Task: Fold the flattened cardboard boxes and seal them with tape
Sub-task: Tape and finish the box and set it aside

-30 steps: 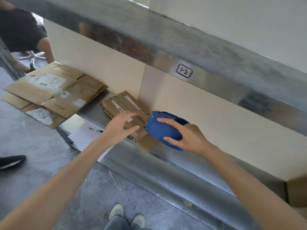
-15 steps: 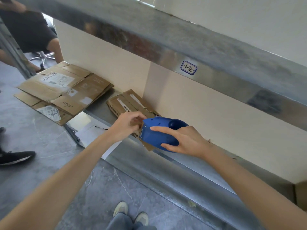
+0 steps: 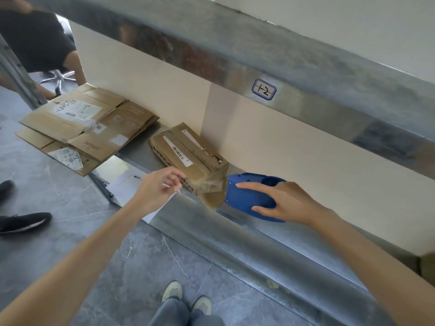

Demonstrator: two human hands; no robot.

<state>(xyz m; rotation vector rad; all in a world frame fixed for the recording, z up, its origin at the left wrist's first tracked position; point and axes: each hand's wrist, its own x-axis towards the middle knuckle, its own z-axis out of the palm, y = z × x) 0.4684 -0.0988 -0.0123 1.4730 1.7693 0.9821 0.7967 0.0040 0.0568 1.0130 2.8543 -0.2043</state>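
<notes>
Over on the steel shelf [image 3: 259, 250] my small folded box [image 3: 188, 158] sits against the beige back wall. A strip of tape [image 3: 213, 196] hangs off its near corner toward the blue tape dispenser [image 3: 247, 198], which my right hand [image 3: 287, 203] has clamped, index finger laid along the top and thumb underneath. My left hand [image 3: 160, 188] is half curled right at the box's front edge, honestly can't tell if it's pinching anything or just touching, and the pile of flattened boxes [image 3: 82, 128] lies further left on the same shelf.
</notes>
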